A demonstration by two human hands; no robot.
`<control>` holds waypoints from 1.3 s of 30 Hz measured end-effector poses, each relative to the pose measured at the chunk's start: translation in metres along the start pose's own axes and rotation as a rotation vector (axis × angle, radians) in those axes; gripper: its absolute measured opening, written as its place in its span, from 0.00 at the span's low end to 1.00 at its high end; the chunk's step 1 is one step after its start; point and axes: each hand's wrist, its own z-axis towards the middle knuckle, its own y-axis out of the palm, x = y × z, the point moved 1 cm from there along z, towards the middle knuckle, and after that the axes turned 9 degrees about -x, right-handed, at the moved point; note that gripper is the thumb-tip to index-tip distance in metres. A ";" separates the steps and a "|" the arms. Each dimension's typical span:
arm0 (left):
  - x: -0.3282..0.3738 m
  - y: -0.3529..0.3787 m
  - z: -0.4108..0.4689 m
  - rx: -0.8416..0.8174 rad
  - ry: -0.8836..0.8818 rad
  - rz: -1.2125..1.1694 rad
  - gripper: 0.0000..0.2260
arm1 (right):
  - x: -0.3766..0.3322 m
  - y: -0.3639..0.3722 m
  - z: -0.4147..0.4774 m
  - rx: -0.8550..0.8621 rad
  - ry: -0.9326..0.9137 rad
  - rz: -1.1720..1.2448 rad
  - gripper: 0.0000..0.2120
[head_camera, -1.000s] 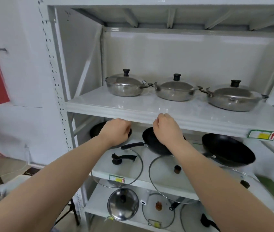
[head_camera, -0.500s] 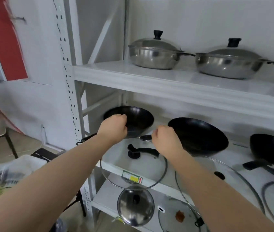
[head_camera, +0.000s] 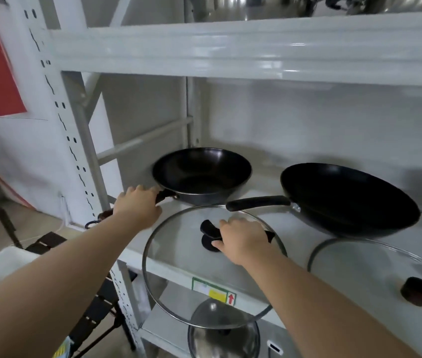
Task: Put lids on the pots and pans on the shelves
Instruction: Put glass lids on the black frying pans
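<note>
Right hand (head_camera: 243,237) closed on handle of glass lid (head_camera: 179,257) at middle shelf (head_camera: 359,267) front; left hand (head_camera: 137,206) grips left wok (head_camera: 201,174) handle; steady wok, lift lid level, seat rim evenly.

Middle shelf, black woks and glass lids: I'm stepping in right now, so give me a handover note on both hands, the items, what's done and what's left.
Left hand: closed on the left wok's handle.
Right hand: gripping the black handle of the glass lid, which lies flat at the shelf's front edge.
Left wok and right wok: both uncovered.
Second glass lid: flat on the shelf, below the right wok.
Done on this shelf: nothing covered.
Left: lift the gripped lid onto the left wok, then cover the right wok. A steel lid waits on the shelf below.
</note>
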 end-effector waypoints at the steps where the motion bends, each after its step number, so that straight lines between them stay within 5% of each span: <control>1: -0.001 0.003 0.001 0.006 0.005 0.018 0.21 | -0.001 0.002 0.001 0.024 -0.002 -0.030 0.21; 13: -0.001 0.006 0.000 -0.052 0.027 0.141 0.16 | 0.004 0.001 0.000 0.108 -0.081 -0.130 0.21; 27: -0.009 0.007 -0.081 -0.075 0.006 0.045 0.18 | 0.000 -0.004 -0.110 0.067 -0.106 -0.194 0.20; 39: 0.000 0.008 -0.132 -0.121 -0.052 -0.080 0.17 | 0.005 -0.026 -0.173 0.269 -0.022 -0.200 0.22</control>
